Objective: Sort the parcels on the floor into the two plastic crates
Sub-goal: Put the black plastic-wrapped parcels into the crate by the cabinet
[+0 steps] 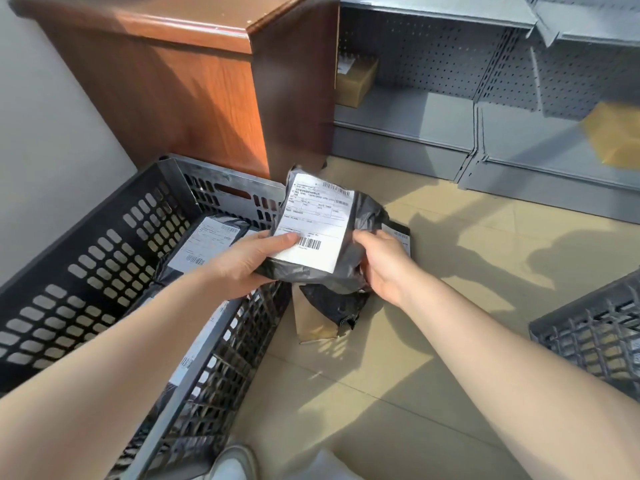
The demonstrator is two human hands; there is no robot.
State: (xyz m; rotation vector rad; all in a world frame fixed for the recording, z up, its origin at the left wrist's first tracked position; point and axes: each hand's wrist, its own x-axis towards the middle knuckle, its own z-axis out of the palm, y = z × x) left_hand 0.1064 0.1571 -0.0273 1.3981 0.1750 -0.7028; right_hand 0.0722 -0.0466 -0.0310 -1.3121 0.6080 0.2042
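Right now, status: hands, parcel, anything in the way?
Both hands, left and right, grip black parcel, label up. Held beside left crate, over floor parcels. Path clear.

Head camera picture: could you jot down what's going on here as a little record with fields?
held item: black parcel with a white label, above the floor
left hand: grips the parcel's left end, thumb on the label
right hand: grips the parcel's right side
left crate: already holds labelled parcels
right crate: only a corner in view, contents unclear
still on floor: brown box and black bag beneath the held parcel
background: wooden cabinet, grey shelves
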